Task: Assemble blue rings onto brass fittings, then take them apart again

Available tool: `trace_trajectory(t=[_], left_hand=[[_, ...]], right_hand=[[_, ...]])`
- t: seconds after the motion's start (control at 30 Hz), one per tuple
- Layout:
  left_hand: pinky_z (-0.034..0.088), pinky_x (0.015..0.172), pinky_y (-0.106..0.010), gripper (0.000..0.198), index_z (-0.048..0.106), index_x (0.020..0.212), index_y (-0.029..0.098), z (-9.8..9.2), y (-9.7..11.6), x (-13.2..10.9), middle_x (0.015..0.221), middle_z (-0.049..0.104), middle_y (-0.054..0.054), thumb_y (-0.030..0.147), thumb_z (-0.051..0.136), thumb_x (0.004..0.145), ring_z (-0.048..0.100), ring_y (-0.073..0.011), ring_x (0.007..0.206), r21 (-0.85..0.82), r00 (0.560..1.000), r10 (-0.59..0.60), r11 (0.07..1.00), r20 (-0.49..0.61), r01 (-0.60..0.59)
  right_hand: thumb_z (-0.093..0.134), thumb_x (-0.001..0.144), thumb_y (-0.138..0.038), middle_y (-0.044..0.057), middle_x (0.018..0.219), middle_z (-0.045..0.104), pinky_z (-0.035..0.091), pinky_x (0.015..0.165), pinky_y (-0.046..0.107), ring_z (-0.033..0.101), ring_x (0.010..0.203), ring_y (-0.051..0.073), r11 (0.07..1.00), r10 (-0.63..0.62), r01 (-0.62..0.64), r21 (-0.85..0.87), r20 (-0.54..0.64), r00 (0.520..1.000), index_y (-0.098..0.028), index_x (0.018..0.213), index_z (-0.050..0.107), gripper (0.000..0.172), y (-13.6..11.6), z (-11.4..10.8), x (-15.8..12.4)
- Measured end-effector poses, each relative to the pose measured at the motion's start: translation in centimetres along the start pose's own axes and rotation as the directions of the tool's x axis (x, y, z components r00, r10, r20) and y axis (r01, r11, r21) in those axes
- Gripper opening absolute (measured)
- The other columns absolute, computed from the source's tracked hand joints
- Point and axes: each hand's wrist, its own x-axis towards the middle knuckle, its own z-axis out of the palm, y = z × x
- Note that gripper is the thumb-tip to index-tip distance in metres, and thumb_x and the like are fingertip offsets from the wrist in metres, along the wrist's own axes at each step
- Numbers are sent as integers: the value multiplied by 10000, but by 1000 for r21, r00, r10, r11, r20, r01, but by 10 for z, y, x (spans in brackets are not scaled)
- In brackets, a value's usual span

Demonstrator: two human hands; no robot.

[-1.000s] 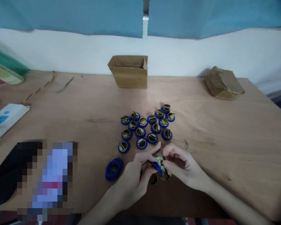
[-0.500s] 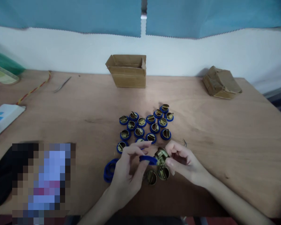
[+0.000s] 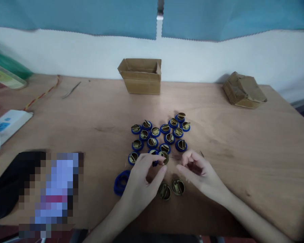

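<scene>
1. The table (image 3: 103,109) spreads across the view, its far edge against a white wall (image 3: 96,55).
2. A blue curtain (image 3: 73,17) hangs above, in two parts with a slit between.
3. A black thing (image 3: 12,182) lies at the near left, next to a pixelated patch.
4. The left hand (image 3: 143,175) is half curled, index and thumb a narrow gap apart. A pin (image 3: 164,158) sits at its index fingertip, among the nearest of the ringed pins; I cannot tell whether it is held or resting.
5. The right hand (image 3: 200,172) is loosely curled, thumb and fingers slightly parted, over the table right of the pins.
6. An upright box (image 3: 143,83) stands by the wall; a crumpled box (image 3: 244,91) lies far right.
7. A white power strip (image 3: 14,126) is at left, a twisted wire (image 3: 42,96) beyond it.
8. Loose blue rings (image 3: 118,175) lie together, partly behind the left hand.
9. Ringed pins (image 3: 169,138), metal on blue, form a cluster beyond the hands.
10. Two bare pins (image 3: 178,187) lie side by side between the wrists.
</scene>
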Motion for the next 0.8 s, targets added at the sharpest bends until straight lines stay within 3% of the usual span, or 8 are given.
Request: trace_trajectory(t=[0.17, 0.33, 0.4, 0.63, 0.8], left_hand=[[508, 804, -360, 111, 629, 976, 229, 2, -10, 0, 905, 720, -26, 135, 581, 941, 641, -219, 895, 197, 986, 106, 977, -126, -80], [463, 847, -426, 125, 673, 982, 223, 4, -17, -1, 894, 704, -62, 134, 605, 927, 589, -269, 907, 422, 975, 172, 901, -138, -99], [455, 865, -450, 152, 710, 1013, 229, 6, -18, -3, 935, 681, -88, 149, 632, 909, 573, -295, 945, 478, 977, 188, 871, -105, -116], [438, 898, -479, 330, 714, 1226, 240, 9, -21, -6, 1056, 625, -133, 229, 703, 896, 531, -328, 1028, 599, 978, 209, 781, 17, -178], [440, 879, -483, 347, 741, 1210, 229, 8, -19, -3, 1024, 594, -139, 179, 738, 866, 517, -335, 1015, 643, 978, 201, 743, 50, -185]], right_hand=[[563, 982, -280, -63, 706, 399, 345, 503, 236, 395, 566, 101, 966, -49, 18, -257, -114, 992, -238, 799, 414, 240, 11, 4, 2], [525, 986, -184, -57, 715, 459, 393, 550, 252, 475, 579, 105, 869, -173, 172, -464, 39, 984, -216, 941, 540, 57, 9, 4, 0], [499, 1002, -176, -24, 774, 536, 445, 605, 272, 552, 656, 127, 826, -204, 235, -512, 117, 972, -202, 1012, 597, 102, 8, 5, 0], [463, 1023, -174, 70, 1002, 641, 569, 796, 369, 656, 876, 193, 819, -137, 238, -521, 226, 965, -175, 1167, 664, 248, 13, 12, 4], [471, 1021, -155, 52, 985, 623, 558, 744, 320, 632, 823, 164, 880, -129, 228, -417, 254, 959, -214, 1210, 673, 283, 10, 11, 7]])
